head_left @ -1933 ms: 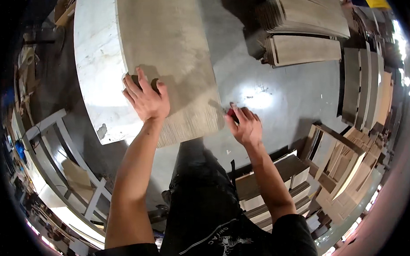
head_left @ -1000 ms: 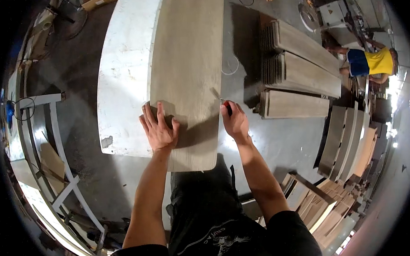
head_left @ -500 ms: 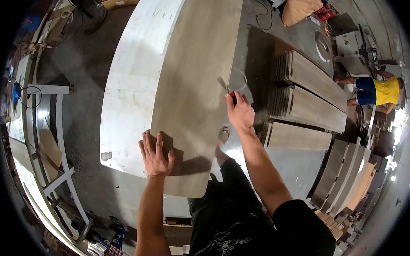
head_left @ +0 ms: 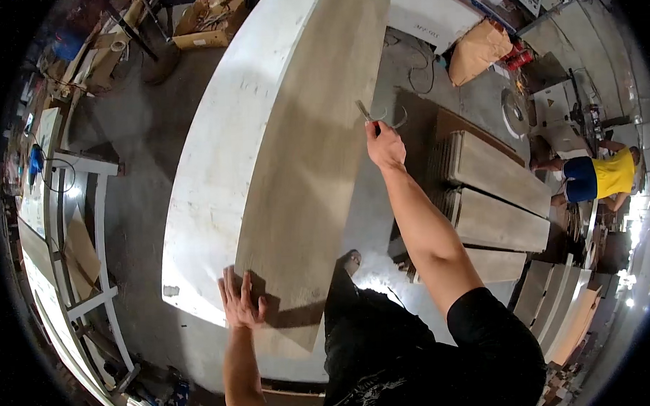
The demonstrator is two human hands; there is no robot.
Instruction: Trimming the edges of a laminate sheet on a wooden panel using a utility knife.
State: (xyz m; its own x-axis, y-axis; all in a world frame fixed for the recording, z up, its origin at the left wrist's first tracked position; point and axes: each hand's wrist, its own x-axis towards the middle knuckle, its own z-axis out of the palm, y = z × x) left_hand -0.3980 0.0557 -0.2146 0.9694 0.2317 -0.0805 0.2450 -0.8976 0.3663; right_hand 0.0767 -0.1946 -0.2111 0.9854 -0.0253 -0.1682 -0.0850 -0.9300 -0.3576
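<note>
Tan board (head_left: 302, 175) lies flat on the white tabletop (head_left: 216, 171), left hand (head_left: 239, 302) spread flat at its 7 o'clock end, right hand (head_left: 384, 145) pinching a small tool (head_left: 365, 112) at the 3 o'clock edge, so edge work looks barely begun.

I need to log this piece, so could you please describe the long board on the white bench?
The board is a long, flat, pale brown panel, seemingly wood veneer, lying on the white bench and overhanging its near end. The left hand presses flat on its near left edge; the right hand, holding a small tool, is at its right edge.
</note>
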